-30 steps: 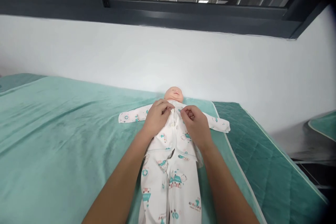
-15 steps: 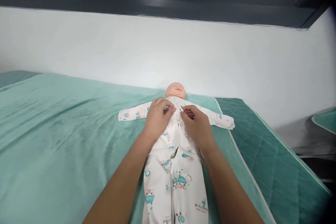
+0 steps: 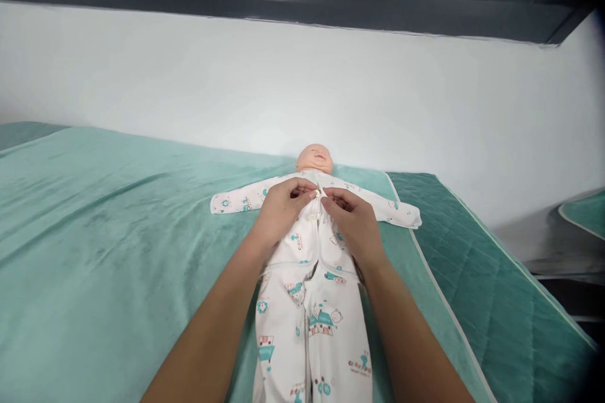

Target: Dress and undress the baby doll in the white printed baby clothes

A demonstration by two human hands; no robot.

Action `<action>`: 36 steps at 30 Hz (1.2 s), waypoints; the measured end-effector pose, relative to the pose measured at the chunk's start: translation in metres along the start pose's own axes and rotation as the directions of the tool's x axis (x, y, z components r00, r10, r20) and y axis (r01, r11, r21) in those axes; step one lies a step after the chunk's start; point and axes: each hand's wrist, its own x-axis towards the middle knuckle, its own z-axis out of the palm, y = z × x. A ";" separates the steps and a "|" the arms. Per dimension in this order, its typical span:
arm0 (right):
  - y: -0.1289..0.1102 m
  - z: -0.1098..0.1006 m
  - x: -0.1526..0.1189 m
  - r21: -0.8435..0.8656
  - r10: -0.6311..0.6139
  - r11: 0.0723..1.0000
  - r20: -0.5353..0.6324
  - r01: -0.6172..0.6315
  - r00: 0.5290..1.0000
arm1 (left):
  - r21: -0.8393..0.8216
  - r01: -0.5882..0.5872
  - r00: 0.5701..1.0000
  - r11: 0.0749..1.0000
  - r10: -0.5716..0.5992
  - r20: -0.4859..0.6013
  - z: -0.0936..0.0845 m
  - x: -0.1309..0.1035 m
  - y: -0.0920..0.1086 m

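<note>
A baby doll point(image 3: 314, 158) lies on its back on the bed, arms spread to both sides. It wears a white printed baby jacket point(image 3: 299, 240) and matching pants point(image 3: 326, 340). At the chest, my left hand point(image 3: 287, 204) pinches the jacket's left front edge between thumb and fingers. Close beside it, my right hand point(image 3: 350, 217) pinches the opposite front edge. A small pale fastener shows between my fingertips; whether it is joined I cannot tell. Lower down, the jacket's front edges part over the pants.
A light green sheet point(image 3: 118, 252) with a few wrinkles covers the bed. At right a darker quilted mattress point(image 3: 463, 252) shows. Behind the doll's head rises a white wall point(image 3: 265, 82) below a dark window frame point(image 3: 331, 0) with metal bars.
My fingertips have come closer together at the jacket's front, bringing its two edges nearer each other. The view has tilted slightly downward or shifted.
</note>
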 end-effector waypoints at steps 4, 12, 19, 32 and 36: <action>0.001 -0.001 0.000 -0.039 -0.023 0.999 0.011 0.024 1.000 | -0.014 -0.003 1.000 1.000 0.003 0.005 0.000 0.001 -0.001; 0.000 -0.002 0.001 -0.072 -0.011 0.997 0.072 0.016 0.997 | 0.000 -0.024 1.000 1.000 0.024 -0.007 0.003 0.003 -0.005; -0.003 0.001 0.003 -0.212 -0.082 0.973 0.057 0.093 0.995 | 0.063 -0.031 0.999 0.998 0.029 0.033 0.005 0.000 0.000; -0.005 0.006 -0.002 -0.409 -0.181 0.891 0.080 0.198 0.980 | -0.241 0.128 0.992 0.962 -0.129 0.009 0.005 0.002 -0.001; -0.007 0.008 -0.003 -0.451 -0.192 0.867 0.090 0.211 0.977 | -0.352 0.175 0.984 0.920 -0.174 0.035 0.005 0.002 0.002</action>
